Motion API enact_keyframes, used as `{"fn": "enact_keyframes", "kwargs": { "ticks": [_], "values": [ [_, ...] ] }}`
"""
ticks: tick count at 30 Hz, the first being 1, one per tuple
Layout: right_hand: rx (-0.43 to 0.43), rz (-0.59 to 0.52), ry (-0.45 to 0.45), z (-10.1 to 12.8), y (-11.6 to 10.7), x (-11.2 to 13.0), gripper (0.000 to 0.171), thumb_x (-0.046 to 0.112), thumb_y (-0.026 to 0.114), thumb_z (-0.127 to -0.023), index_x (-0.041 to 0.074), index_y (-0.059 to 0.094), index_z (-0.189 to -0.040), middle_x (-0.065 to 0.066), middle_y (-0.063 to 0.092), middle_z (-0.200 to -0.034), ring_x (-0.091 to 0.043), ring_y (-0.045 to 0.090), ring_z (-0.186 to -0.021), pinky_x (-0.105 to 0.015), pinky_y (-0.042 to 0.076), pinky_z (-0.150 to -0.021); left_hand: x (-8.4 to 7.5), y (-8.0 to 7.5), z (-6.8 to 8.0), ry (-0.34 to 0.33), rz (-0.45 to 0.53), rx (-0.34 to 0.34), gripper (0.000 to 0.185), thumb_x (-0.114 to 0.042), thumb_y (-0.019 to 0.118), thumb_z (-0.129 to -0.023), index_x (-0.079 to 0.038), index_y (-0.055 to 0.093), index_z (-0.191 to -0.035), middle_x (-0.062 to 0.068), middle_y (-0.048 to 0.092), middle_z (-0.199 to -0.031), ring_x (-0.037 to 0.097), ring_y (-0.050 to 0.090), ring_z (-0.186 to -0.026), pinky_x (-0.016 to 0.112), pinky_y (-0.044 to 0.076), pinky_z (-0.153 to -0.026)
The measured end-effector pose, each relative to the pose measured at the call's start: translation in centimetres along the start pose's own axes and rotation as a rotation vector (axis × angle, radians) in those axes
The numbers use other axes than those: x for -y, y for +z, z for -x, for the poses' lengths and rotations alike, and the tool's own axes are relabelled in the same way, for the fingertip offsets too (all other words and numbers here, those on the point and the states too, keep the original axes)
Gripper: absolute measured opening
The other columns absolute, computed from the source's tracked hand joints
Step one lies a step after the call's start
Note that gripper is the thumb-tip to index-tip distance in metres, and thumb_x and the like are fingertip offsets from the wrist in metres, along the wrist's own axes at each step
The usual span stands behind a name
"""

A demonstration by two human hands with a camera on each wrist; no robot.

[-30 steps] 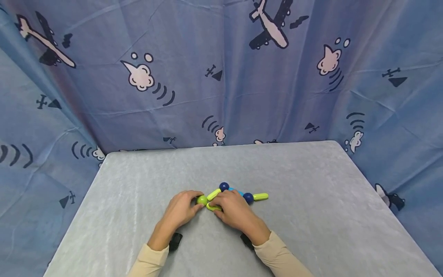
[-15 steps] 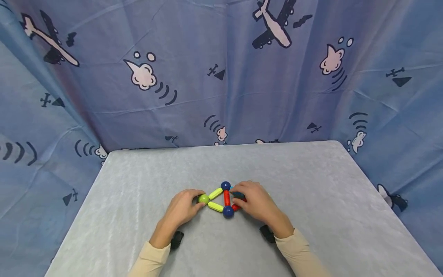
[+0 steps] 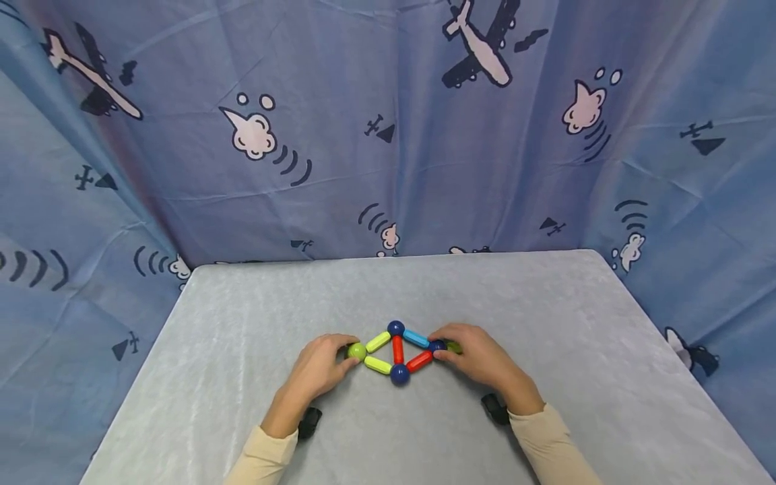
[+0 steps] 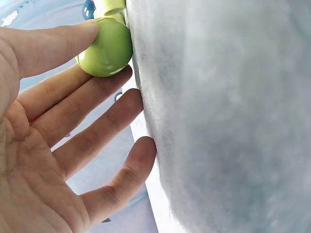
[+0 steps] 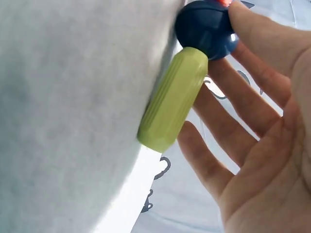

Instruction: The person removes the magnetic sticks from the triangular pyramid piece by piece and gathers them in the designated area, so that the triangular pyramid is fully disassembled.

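A flat diamond of magnetic rods and balls lies on the table. My left hand [image 3: 321,364] pinches the green ball [image 4: 108,48] at its left corner between thumb and fingers. At the right corner my right hand [image 3: 479,353] pinches a dark blue ball [image 5: 204,29], from which a yellow-green rod [image 5: 175,99] sticks out under the palm. Two more dark blue balls form the far corner [image 3: 396,328] and the near corner, joined by a red rod [image 3: 397,349]. Yellow-green rods [image 3: 378,341] make the left sides; a light blue rod [image 3: 416,338] and a second red rod [image 3: 419,362] make the right.
The table [image 3: 273,296] has a pale grey cloth cover. A blue curtain [image 3: 339,135] printed with planes hangs behind it and along both sides. Black straps [image 3: 496,409] with cameras sit on both wrists.
My right hand has moved right, from the middle of the figure to the dark blue ball at its right corner, uncovering the red and light blue rods. My left hand stays at the green ball.
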State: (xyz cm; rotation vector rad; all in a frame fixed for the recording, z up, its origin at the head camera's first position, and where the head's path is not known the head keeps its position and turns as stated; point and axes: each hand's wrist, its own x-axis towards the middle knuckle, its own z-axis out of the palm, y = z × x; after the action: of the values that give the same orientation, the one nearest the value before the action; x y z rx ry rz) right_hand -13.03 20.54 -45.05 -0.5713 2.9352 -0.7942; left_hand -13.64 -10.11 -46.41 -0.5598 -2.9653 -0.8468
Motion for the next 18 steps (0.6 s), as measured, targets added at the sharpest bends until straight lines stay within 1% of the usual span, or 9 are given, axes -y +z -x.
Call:
{"fn": "enact_keyframes", "kwargs": {
  "ticks": [7,14,18],
  "values": [
    [0.037,-0.040,0.056,0.2,0.3,-0.4,0.032,0.026,0.076,-0.088,0.022,0.072,-0.119,0.001,0.071,-0.121,-0.022,0.065,-0.115,-0.047,0.051,-0.100,0.0,0.2,0.1,-0.004,-0.007,-0.002,0.029,-0.020,0.079,-0.085,-0.014,0.074,-0.113,0.004,0.074,-0.113,0.025,0.068,-0.108,0.044,0.053,-0.092],
    [0.044,0.005,0.059,0.4,-0.1,-1.1,0.033,0.029,0.076,-0.088,0.021,0.071,-0.120,0.000,0.071,-0.121,-0.022,0.065,-0.113,-0.047,0.052,-0.098,0.0,0.3,0.1,-0.007,-0.009,-0.008,0.031,-0.021,0.080,-0.085,-0.015,0.074,-0.114,0.004,0.074,-0.114,0.024,0.068,-0.109,0.044,0.053,-0.093],
    [0.035,0.007,0.067,0.6,-0.6,-1.6,0.032,0.027,0.076,-0.088,0.021,0.071,-0.119,0.000,0.071,-0.120,-0.021,0.065,-0.110,-0.047,0.052,-0.097,0.1,0.2,0.1,-0.001,-0.007,-0.012,0.031,-0.020,0.080,-0.084,-0.014,0.074,-0.114,0.005,0.074,-0.113,0.025,0.068,-0.109,0.044,0.053,-0.092]
  ]
}}
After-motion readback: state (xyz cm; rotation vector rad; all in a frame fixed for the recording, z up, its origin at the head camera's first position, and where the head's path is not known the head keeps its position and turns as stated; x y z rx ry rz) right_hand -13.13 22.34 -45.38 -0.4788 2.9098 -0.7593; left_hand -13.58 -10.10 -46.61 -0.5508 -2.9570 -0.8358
